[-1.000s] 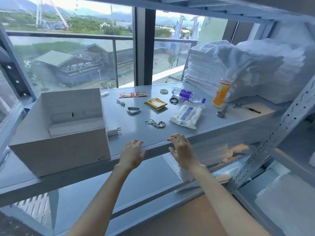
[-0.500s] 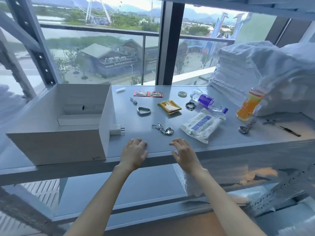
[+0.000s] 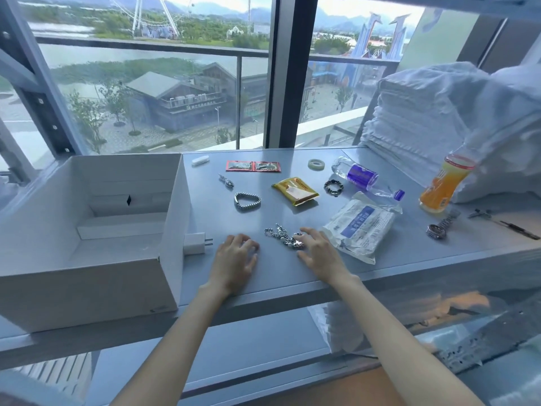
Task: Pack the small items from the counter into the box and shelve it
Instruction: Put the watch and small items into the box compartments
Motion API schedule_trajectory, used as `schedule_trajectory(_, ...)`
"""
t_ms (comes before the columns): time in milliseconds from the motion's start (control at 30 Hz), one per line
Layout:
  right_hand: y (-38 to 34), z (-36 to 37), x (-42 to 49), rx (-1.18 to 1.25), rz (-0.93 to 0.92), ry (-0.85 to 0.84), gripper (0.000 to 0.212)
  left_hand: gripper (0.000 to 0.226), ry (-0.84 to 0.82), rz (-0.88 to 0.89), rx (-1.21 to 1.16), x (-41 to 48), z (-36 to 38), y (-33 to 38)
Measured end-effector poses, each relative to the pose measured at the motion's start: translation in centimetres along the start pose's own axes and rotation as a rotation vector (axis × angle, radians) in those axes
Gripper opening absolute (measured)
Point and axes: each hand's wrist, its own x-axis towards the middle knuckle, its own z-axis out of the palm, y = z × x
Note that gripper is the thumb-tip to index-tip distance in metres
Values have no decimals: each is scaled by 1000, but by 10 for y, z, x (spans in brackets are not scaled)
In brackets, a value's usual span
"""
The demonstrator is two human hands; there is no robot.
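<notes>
An open white box (image 3: 172,218) stands on the left of the grey counter (image 3: 281,273). Small items lie to its right: a white plug (image 3: 194,243), a silver chain (image 3: 281,234), a heart-shaped bracelet (image 3: 247,200), a yellow sachet (image 3: 295,190), a red packet (image 3: 253,166), a white pouch (image 3: 358,227), a bead ring (image 3: 333,187) and a tape roll (image 3: 316,164). My left hand (image 3: 235,262) rests flat on the counter, fingers relaxed. My right hand (image 3: 319,253) is spread beside the chain, fingertips touching it.
A clear bottle with a purple label (image 3: 358,175) lies on its side. An orange drink bottle (image 3: 443,183) stands by stacked white towels (image 3: 424,118). A wristwatch (image 3: 439,227) and a small tool (image 3: 503,222) lie at the far right. Lower shelves sit beneath the counter.
Both hands slid forward from the counter's front edge; the right hand now reaches the silver chain. The view swung left and moved closer to the counter.
</notes>
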Motion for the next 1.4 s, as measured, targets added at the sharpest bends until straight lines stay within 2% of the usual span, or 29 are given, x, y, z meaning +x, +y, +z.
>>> schedule_trajectory(100, 2, 3, 4, 67, 23, 8, 25, 20, 25, 9, -9, 6, 3, -4)
schedule_trajectory(267, -1, 8, -2, 187, -12, 113, 10, 19, 40, 52, -7, 6, 8, -7)
schedule_trajectory(367, -2, 8, -6, 256, -89, 80, 6, 24, 39, 61, -21, 6, 8, -7)
schedule_trajectory(600, 6, -7, -1, 292, -230, -73, 10, 41, 1, 96, -34, 5, 11, -10)
schedule_trajectory(700, 10, -12, 5, 264, -249, -80, 13, 45, -38, 134, -20, 4, 10, -9)
schedule_trajectory(867, 15, -12, 13, 204, -166, -74, 19, 41, -52, 163, -21, 4, 8, -6)
schedule_trajectory(1033, 17, -13, 20, 162, -172, -123, 6, 35, -58, 151, -60, 7, 5, -3)
schedule_trajectory(1167, 19, -18, 25, 138, -182, -168, 5, 27, -60, 128, -51, 9, 5, -2)
schedule_trajectory(1233, 21, -19, 27, 132, -173, -223, 17, 25, -53, 121, -47, 8, 4, -2)
schedule_trajectory(1333, 18, -17, 29, 123, -146, -333, 51, 25, -38, 130, -34, 7, 3, 0)
schedule_trajectory(1400, 12, -14, 32, 81, -139, -367, 62, 27, -29, 127, -46, 7, 1, 0)
